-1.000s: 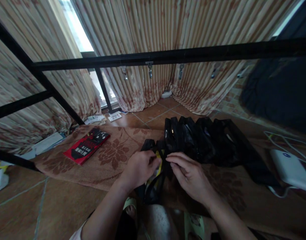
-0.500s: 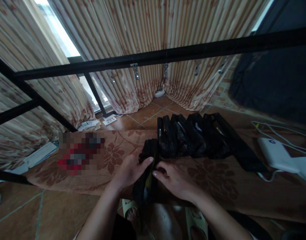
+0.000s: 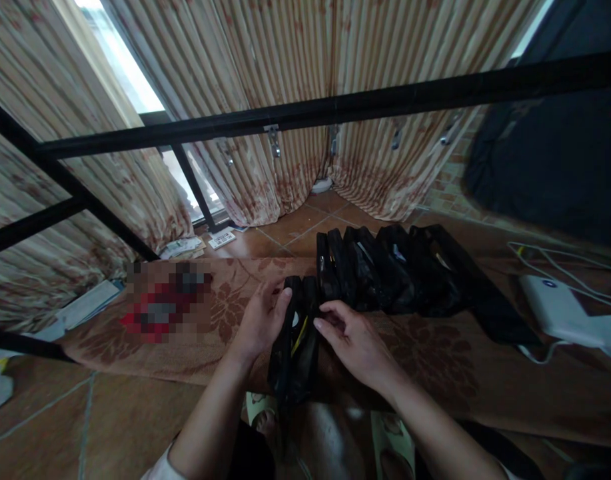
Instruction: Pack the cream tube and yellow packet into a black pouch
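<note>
A black pouch [image 3: 295,347] with a yellow strip inside stands on edge at the near side of a cloth-covered table [image 3: 235,333]. My left hand [image 3: 260,320] lies flat against its left side, fingers stretched along the top. My right hand [image 3: 350,340] presses the pouch's right side with curled fingers. Just behind it a row of several similar black pouches [image 3: 385,267] stands side by side, running right.
A blurred red and black flat item [image 3: 165,303] lies on the left of the cloth. A white box with cables [image 3: 555,307] sits at the right. A black metal frame bar [image 3: 310,113] crosses overhead. Curtains [image 3: 285,80] hang behind, and papers [image 3: 85,300] lie on the tiled floor.
Both hands have slid forward, pushing the pouch upright and closer to the row. The yellow strip was in my fingers a second ago and now sits inside the pouch.
</note>
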The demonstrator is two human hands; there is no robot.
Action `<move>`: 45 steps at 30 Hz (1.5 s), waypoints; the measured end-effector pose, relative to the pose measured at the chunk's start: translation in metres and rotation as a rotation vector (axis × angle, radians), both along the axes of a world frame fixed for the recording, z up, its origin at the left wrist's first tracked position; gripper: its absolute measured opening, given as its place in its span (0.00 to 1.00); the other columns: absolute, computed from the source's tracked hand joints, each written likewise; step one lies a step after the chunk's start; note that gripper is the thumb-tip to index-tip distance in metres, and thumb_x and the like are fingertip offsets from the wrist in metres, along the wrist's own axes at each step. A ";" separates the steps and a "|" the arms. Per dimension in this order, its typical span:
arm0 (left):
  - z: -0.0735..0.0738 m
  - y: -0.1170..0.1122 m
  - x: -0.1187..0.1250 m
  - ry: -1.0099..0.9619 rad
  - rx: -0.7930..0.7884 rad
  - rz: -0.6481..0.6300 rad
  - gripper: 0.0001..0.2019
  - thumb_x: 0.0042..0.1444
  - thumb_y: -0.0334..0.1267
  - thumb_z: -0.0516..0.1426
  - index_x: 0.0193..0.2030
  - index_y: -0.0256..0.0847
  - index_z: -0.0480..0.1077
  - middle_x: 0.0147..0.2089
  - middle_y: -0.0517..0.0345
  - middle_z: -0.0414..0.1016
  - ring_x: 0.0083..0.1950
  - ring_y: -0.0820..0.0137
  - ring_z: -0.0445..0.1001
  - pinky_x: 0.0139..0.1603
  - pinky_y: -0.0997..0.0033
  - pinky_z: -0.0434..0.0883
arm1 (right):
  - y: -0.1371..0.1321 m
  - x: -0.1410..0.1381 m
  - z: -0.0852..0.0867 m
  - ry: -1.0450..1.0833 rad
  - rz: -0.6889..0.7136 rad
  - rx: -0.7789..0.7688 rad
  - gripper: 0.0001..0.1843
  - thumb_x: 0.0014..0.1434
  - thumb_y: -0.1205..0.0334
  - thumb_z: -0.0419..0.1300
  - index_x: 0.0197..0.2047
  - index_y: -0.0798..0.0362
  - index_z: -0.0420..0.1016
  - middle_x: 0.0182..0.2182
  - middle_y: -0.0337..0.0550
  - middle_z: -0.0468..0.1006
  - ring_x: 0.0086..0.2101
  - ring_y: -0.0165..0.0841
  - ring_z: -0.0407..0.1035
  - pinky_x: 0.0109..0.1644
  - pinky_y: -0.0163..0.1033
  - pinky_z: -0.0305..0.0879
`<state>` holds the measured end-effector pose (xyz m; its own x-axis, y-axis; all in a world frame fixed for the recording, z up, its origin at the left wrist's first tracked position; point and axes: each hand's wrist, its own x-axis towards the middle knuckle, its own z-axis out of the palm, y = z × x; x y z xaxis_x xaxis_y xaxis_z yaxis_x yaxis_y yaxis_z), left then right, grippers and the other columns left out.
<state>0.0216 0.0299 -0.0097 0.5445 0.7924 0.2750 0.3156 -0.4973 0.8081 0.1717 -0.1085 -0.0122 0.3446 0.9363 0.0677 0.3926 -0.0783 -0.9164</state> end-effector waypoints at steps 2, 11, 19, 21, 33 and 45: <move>-0.002 0.001 0.003 -0.025 0.017 -0.022 0.20 0.63 0.46 0.55 0.57 0.38 0.70 0.55 0.44 0.76 0.54 0.60 0.77 0.52 0.61 0.74 | 0.000 0.000 -0.001 0.026 0.020 0.016 0.18 0.61 0.52 0.60 0.51 0.51 0.71 0.33 0.40 0.78 0.33 0.33 0.74 0.36 0.36 0.67; 0.022 -0.016 -0.014 -0.082 0.083 -0.113 0.13 0.60 0.39 0.58 0.51 0.40 0.74 0.60 0.47 0.72 0.64 0.62 0.68 0.69 0.57 0.61 | -0.014 0.002 -0.002 0.078 -0.042 0.168 0.14 0.60 0.53 0.61 0.45 0.52 0.75 0.33 0.42 0.77 0.33 0.33 0.72 0.36 0.37 0.69; -0.006 -0.101 -0.093 -0.040 -0.009 -0.125 0.34 0.54 0.26 0.57 0.68 0.49 0.59 0.73 0.50 0.55 0.74 0.57 0.52 0.73 0.46 0.52 | -0.076 -0.042 -0.019 -0.137 -0.017 0.179 0.28 0.61 0.59 0.60 0.64 0.45 0.64 0.54 0.49 0.72 0.47 0.39 0.72 0.53 0.48 0.72; -0.009 -0.113 -0.096 0.051 0.048 -0.125 0.35 0.53 0.24 0.57 0.68 0.50 0.59 0.74 0.52 0.50 0.75 0.56 0.49 0.74 0.45 0.51 | -0.075 -0.050 -0.018 -0.261 0.038 0.208 0.29 0.60 0.59 0.61 0.64 0.46 0.65 0.58 0.51 0.67 0.53 0.42 0.69 0.58 0.50 0.69; -0.009 -0.100 -0.081 0.100 0.225 -0.109 0.24 0.51 0.27 0.63 0.56 0.45 0.72 0.65 0.47 0.65 0.67 0.57 0.65 0.68 0.50 0.64 | -0.043 -0.064 -0.027 -0.416 0.017 0.308 0.16 0.56 0.67 0.62 0.49 0.52 0.77 0.57 0.53 0.66 0.56 0.47 0.67 0.61 0.54 0.66; -0.011 -0.103 -0.066 0.131 0.354 -0.033 0.08 0.59 0.34 0.60 0.45 0.45 0.78 0.52 0.51 0.74 0.55 0.61 0.72 0.57 0.56 0.71 | -0.044 -0.063 -0.034 -0.290 0.012 0.340 0.12 0.64 0.62 0.57 0.45 0.51 0.82 0.49 0.49 0.74 0.48 0.38 0.74 0.55 0.44 0.71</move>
